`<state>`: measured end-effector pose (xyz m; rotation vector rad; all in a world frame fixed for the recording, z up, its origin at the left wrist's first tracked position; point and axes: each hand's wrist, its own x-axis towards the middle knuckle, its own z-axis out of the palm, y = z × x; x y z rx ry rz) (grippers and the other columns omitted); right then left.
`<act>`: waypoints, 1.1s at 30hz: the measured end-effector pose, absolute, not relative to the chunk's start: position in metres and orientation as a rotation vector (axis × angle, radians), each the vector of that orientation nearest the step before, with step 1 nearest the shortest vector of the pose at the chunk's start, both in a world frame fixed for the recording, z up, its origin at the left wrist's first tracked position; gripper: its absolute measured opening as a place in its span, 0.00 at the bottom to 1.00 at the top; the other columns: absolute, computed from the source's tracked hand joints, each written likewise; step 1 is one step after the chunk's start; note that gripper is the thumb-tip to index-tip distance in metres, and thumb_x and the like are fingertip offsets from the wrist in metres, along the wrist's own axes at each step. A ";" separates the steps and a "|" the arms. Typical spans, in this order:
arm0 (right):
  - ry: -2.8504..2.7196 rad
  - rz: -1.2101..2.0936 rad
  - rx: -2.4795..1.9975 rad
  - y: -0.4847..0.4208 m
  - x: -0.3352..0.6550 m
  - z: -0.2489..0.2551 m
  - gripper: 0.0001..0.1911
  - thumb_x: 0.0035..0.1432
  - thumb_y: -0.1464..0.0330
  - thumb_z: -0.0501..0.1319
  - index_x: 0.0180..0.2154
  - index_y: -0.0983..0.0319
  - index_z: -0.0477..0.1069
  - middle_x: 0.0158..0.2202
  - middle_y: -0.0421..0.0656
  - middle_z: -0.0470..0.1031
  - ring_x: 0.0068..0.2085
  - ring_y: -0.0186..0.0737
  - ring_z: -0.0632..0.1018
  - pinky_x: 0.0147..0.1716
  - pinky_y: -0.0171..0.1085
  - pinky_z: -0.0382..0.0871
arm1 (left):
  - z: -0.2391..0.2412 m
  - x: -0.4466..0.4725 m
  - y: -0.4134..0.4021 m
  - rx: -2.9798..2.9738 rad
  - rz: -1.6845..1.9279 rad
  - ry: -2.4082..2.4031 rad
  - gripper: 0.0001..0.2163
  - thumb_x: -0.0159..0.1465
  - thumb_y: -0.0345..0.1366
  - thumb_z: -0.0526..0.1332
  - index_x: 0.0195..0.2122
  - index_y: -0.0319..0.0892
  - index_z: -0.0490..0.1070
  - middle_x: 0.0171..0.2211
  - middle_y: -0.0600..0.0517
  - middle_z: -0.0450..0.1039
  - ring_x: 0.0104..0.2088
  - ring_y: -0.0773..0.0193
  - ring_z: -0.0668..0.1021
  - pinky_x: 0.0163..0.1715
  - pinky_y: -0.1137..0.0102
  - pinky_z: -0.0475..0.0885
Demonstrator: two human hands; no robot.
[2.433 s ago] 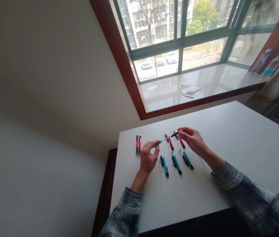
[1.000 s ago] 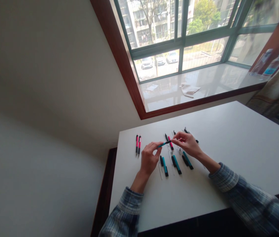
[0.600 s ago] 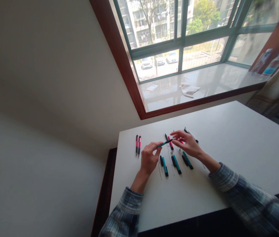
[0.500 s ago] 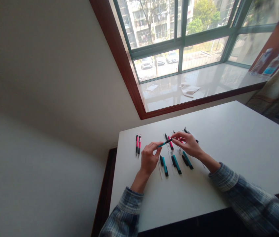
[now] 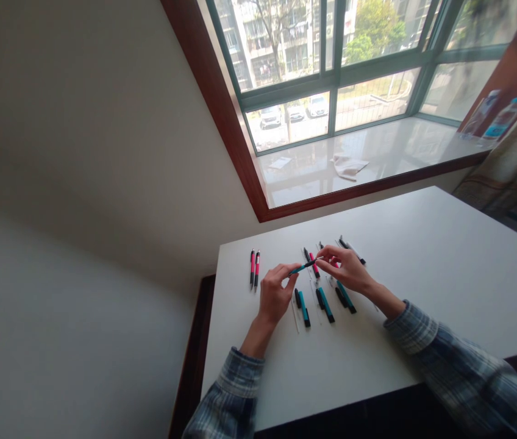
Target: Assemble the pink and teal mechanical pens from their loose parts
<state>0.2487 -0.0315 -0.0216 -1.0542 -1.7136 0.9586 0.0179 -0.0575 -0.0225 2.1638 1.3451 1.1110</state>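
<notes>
From my distant seat I see the left hand [image 5: 277, 296] clamped by thumb and fingertips on a slim teal-and-black plastic pen [image 5: 303, 267], held above the desk and slanting up toward the right. The right hand [image 5: 343, 267] has thumb and forefinger around the pen's far tip; I cannot tell whether they press on it or stand just off it. I judge the step in hand to be fine work at that tip, and the next move to call for a steady left pinch and a light, well-aligned right one.

Just below the hands lie three teal tubular barrels with black ends [image 5: 304, 309], black grip pieces [image 5: 297, 298] and thin white rods [image 5: 295, 317] beside them. Behind the pen is a glossy pink barrel with a black end [image 5: 314, 265] (others are partly hidden by the right hand). Left of these, two pink-and-black pens [image 5: 257, 268] lie side by side on the white, smooth-topped desk [image 5: 341, 360].
</notes>
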 end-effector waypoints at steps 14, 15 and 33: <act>-1.744 0.925 -0.997 -0.031 0.250 -0.021 0.14 0.65 0.56 0.65 0.44 0.59 0.77 0.40 0.46 0.81 0.33 0.39 0.79 0.30 0.38 0.74 | -0.023 0.017 -0.058 2.152 1.106 1.334 0.10 0.70 0.32 0.62 0.50 0.49 0.79 0.44 0.51 0.82 0.45 0.59 0.82 0.46 0.64 0.77; -1.754 0.912 -1.015 -0.031 0.250 -0.022 0.14 0.66 0.56 0.64 0.40 0.59 0.78 0.36 0.45 0.81 0.31 0.39 0.78 0.29 0.38 0.74 | -0.022 0.018 -0.058 2.156 1.107 1.333 0.10 0.70 0.32 0.62 0.50 0.49 0.79 0.44 0.51 0.82 0.45 0.59 0.82 0.46 0.64 0.77; -1.816 0.856 -1.037 -0.031 0.252 -0.020 0.19 0.66 0.51 0.62 0.37 0.60 0.76 0.33 0.44 0.79 0.29 0.38 0.76 0.28 0.37 0.71 | -0.022 0.018 -0.058 2.155 1.107 1.298 0.10 0.70 0.34 0.62 0.51 0.49 0.80 0.45 0.50 0.82 0.46 0.58 0.82 0.46 0.64 0.78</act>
